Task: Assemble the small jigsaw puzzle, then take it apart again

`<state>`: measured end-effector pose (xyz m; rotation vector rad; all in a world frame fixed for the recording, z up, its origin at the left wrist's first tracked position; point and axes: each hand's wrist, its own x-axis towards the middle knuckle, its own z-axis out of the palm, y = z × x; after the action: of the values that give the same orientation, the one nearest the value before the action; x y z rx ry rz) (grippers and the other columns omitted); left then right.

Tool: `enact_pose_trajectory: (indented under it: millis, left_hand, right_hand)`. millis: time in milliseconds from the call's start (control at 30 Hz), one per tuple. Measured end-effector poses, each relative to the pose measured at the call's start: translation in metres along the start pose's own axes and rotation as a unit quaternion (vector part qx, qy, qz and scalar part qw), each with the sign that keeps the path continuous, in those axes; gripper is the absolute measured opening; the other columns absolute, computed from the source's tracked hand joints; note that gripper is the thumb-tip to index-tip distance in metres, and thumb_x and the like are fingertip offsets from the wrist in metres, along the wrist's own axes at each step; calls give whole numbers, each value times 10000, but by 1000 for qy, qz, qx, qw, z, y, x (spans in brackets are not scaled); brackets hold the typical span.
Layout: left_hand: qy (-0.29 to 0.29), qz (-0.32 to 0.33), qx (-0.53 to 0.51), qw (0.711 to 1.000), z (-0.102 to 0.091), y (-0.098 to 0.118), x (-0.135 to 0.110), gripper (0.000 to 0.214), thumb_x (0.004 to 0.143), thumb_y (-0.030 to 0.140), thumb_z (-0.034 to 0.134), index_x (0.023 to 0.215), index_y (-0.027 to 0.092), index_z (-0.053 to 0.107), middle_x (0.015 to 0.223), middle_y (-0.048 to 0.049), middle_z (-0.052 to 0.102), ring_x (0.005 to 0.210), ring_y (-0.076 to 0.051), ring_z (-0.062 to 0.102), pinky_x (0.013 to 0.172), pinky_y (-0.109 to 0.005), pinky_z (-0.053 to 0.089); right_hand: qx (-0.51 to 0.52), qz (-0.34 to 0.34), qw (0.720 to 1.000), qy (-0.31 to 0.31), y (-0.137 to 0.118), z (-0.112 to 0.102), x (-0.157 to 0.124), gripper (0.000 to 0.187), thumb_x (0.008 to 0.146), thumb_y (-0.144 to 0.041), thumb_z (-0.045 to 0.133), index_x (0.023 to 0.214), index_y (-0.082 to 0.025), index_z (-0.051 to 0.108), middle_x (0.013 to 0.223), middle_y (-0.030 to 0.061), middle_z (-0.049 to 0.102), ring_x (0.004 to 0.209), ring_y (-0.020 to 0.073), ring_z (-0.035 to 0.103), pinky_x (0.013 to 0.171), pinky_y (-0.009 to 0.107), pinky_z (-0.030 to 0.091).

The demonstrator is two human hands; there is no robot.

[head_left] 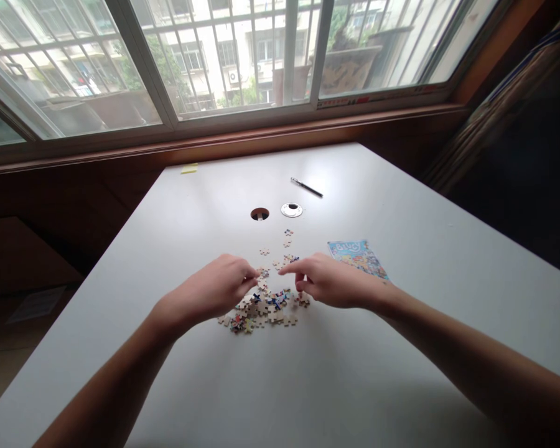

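Note:
A loose heap of small jigsaw pieces [266,308] lies on the white table [401,348] in front of me. My left hand [217,289] hovers over the left side of the heap, fingers curled and pinched together at the tips. My right hand [329,281] is over the right side, index finger stretched toward the left hand and the other fingers curled under. The fingertips of both hands nearly meet above the heap. Whether either pinch holds a piece is too small to tell. A colourful picture card [358,256] lies just behind my right wrist.
A few stray puzzle pieces [287,236] lie beyond the heap. Further back are a round cable hole [259,214], its silver cap [292,210], a black pen [307,187] and a yellow sticky note [189,168]. A wide window runs behind the table.

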<state>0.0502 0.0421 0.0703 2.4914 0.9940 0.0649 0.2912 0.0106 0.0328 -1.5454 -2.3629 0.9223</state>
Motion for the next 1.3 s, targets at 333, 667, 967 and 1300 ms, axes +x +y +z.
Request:
enact_pose_trajectory:
  millis: [333, 667, 967, 1300]
  left_hand:
    - [-144, -98, 84, 981, 25, -4, -3, 1115, 546, 279, 862, 1512, 283, 305, 1199, -106, 488, 849, -235, 612, 669, -282, 490]
    - [-9, 40, -109, 993, 23, -17, 19, 184, 892, 151, 514, 931, 169, 693, 808, -33, 663, 715, -145, 609, 657, -254, 466]
    - [25, -86, -265, 960, 2, -23, 14, 244, 823, 303, 679, 1012, 155, 723, 835, -63, 745, 730, -165, 679, 650, -260, 545]
    - [-16, -74, -290, 954, 7, -30, 16, 203, 858, 235, 597, 982, 142, 727, 914, -85, 754, 856, -185, 715, 760, -285, 575]
  right_hand:
    - [-103, -32, 994, 29, 9, 21, 2, 884, 615, -481, 861, 1375, -193, 510, 1291, 163, 503, 1186, 352, 485, 956, 435, 480]
    - [11, -66, 992, 104, 2, 34, 15, 202, 840, -76, 536, 880, -168, 712, 845, 51, 690, 769, 156, 628, 734, 263, 465]
    - [195, 24, 979, 50, -1, 12, 11, 185, 880, -245, 583, 942, -150, 728, 741, 42, 710, 585, 124, 652, 562, 227, 514]
    - [129, 9, 991, 27, 3, 8, 10, 163, 839, -191, 589, 910, -183, 735, 718, 14, 712, 590, 116, 635, 573, 220, 474]
